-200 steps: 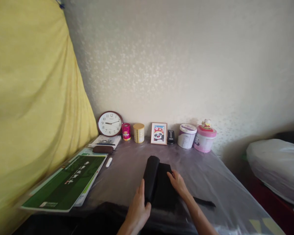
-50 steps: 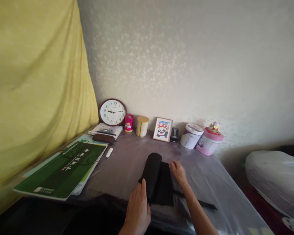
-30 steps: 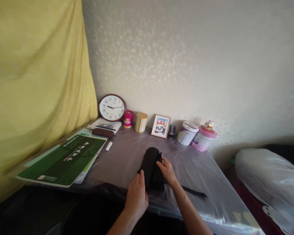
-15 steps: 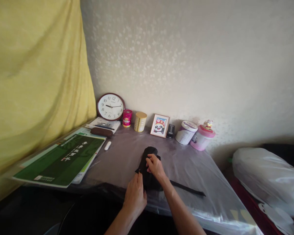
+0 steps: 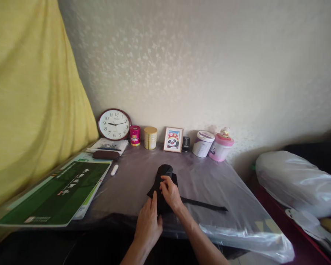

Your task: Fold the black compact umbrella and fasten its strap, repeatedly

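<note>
A rolled or folded bundle of black cloth (image 5: 163, 170) lies near the front of the table, its far end rounded. From its right side a long black strap (image 5: 206, 204) trails over the table. My left hand (image 5: 148, 218) is at the bundle's near left edge, index finger stretched along the cloth, thumb and other fingers closed around the edge. On top of the bundle rests my right hand (image 5: 171, 191), its fingers bent and pinching at the fabric. What lies under the right fingers is hidden.
A green book (image 5: 63, 193) lies left, near a brown case (image 5: 106, 155) and a small white object (image 5: 114, 170). Along the wall stand a clock (image 5: 114, 124), pink can (image 5: 135, 135), yellow-lidded can (image 5: 150, 138), panda picture (image 5: 173, 140) and two tubs (image 5: 203, 144). A plastic bag (image 5: 295, 182) sits right.
The view has turned slightly right. My left index finger has straightened along the cloth, and a cloth corner now sticks out farther left. My right hand stays on top of the bundle.
</note>
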Demonstrator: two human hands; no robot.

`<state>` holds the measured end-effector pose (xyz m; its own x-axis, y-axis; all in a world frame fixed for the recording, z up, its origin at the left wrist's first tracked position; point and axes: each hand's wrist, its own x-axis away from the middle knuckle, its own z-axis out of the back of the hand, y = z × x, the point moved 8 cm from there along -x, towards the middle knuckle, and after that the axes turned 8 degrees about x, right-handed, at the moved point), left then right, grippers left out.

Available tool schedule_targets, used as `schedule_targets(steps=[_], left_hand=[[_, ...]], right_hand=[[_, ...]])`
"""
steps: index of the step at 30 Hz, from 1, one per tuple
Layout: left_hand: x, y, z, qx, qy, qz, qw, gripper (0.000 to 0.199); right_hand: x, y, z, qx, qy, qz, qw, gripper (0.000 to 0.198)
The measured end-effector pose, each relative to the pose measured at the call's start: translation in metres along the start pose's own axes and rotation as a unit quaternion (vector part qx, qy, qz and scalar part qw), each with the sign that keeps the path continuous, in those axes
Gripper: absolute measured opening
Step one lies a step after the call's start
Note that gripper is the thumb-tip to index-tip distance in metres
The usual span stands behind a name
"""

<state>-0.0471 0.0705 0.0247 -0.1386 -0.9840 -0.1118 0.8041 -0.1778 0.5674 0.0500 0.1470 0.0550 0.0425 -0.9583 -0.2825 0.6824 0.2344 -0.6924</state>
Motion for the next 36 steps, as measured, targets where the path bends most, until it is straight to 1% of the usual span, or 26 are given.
schedule_targets(steps=[1, 3, 4, 5, 6, 8, 10, 12, 17, 20, 22, 26, 28, 32, 34, 36], left_hand=[[0.0, -0.001, 0.0, -0.002, -0.001, 0.002, 1.0, 0.068], [0.0, 0.0, 0.0, -0.006, -0.005, 0.004, 1.0, 0.07], [0.0, 0.0, 0.0, -0.008, -0.007, 0.004, 1.0, 0.07], [0.0, 0.001, 0.001, -0.009, -0.009, 0.005, 1.0, 0.07], [0.001, 0.001, 0.001, -0.01, -0.011, 0.005, 1.0, 0.07], [0.001, 0.002, 0.002, -0.012, -0.013, 0.006, 1.0, 0.07], [0.002, 0.003, 0.002, -0.018, -0.013, 0.003, 1.0, 0.07], [0.002, 0.003, 0.0, -0.027, -0.006, -0.001, 1.0, 0.07], [0.002, 0.006, -0.005, -0.05, 0.005, -0.006, 0.999, 0.07], [0.002, 0.007, -0.008, -0.056, 0.001, -0.008, 0.998, 0.071], [0.002, 0.005, -0.011, -0.054, -0.003, -0.007, 0.998, 0.071], [0.0, -0.005, -0.021, -0.044, -0.007, -0.007, 0.999, 0.077], [-0.003, -0.011, -0.029, -0.039, -0.011, -0.009, 0.999, 0.08], [-0.008, -0.017, -0.041, -0.041, -0.02, 0.004, 0.999, 0.084], [-0.011, -0.015, -0.041, -0.043, -0.023, 0.008, 0.999, 0.085], [-0.013, -0.014, -0.038, -0.04, -0.027, 0.009, 0.999, 0.086]], right_hand=[[0.002, 0.008, 0.007, -0.008, 0.021, -0.004, 1.0, 0.029], [0.002, 0.032, 0.025, 0.014, 0.07, -0.026, 0.997, 0.028], [0.001, 0.048, 0.034, 0.032, 0.088, -0.06, 0.994, 0.027], [0.0, 0.066, 0.041, 0.05, 0.095, -0.103, 0.989, 0.027], [-0.001, 0.08, 0.048, 0.054, 0.097, -0.126, 0.986, 0.027], [-0.005, 0.1, 0.054, 0.05, 0.085, -0.15, 0.984, 0.027], [-0.007, 0.107, 0.053, 0.037, 0.07, -0.153, 0.985, 0.027], [-0.008, 0.105, 0.047, 0.025, 0.061, -0.146, 0.987, 0.028], [-0.014, 0.079, 0.017, 0.014, 0.07, -0.119, 0.99, 0.035], [-0.019, 0.07, 0.002, 0.038, 0.099, -0.116, 0.988, 0.044], [-0.02, 0.065, -0.005, 0.066, 0.112, -0.102, 0.986, 0.048], [-0.022, 0.056, -0.018, 0.103, 0.104, -0.061, 0.987, 0.045], [-0.023, 0.053, -0.022, 0.114, 0.101, -0.074, 0.985, 0.051], [-0.027, 0.04, -0.025, 0.156, 0.093, -0.134, 0.974, 0.071], [-0.028, 0.033, -0.026, 0.19, 0.073, -0.158, 0.966, 0.073], [-0.029, 0.027, -0.027, 0.215, 0.051, -0.169, 0.961, 0.073]])
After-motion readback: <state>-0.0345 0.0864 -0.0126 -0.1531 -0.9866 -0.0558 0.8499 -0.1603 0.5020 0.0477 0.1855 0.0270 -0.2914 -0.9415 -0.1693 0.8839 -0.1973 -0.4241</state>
